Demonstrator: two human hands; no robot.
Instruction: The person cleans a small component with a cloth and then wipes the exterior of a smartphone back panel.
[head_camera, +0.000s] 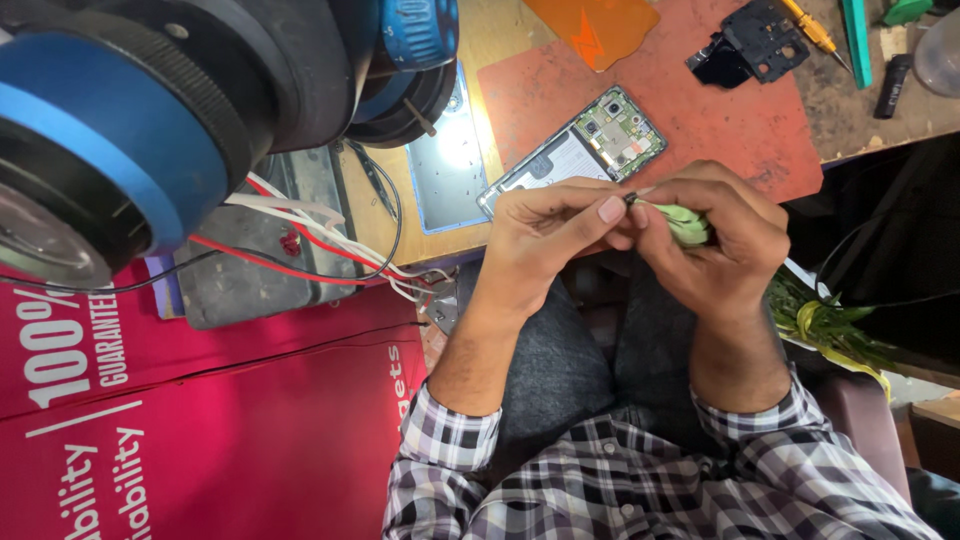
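Two hands meet over the lap: the left hand (545, 235) pinches the tip of a small dark part (632, 199) between thumb and forefinger, and the right hand (715, 235) is closed round a pale green wad (688, 224). The part looks tiny, so a slack pinch could drop it between the knees; just beyond, the opened phone (575, 150) lies at the edge of the red mat (700, 110), where a stray elbow or wrist might knock it off.

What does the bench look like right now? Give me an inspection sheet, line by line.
Surface: wooden bench with red mat.
Job's things: left hand and right hand pinch a small green-wrapped part; opened phone on the mat.
Clutter: black phone cover, orange sheet, yellow screwdriver, tweezers.
Grippers: both hands closed on the part.
Cables: red and white wires.
Surroundings: microscope head, red banner.
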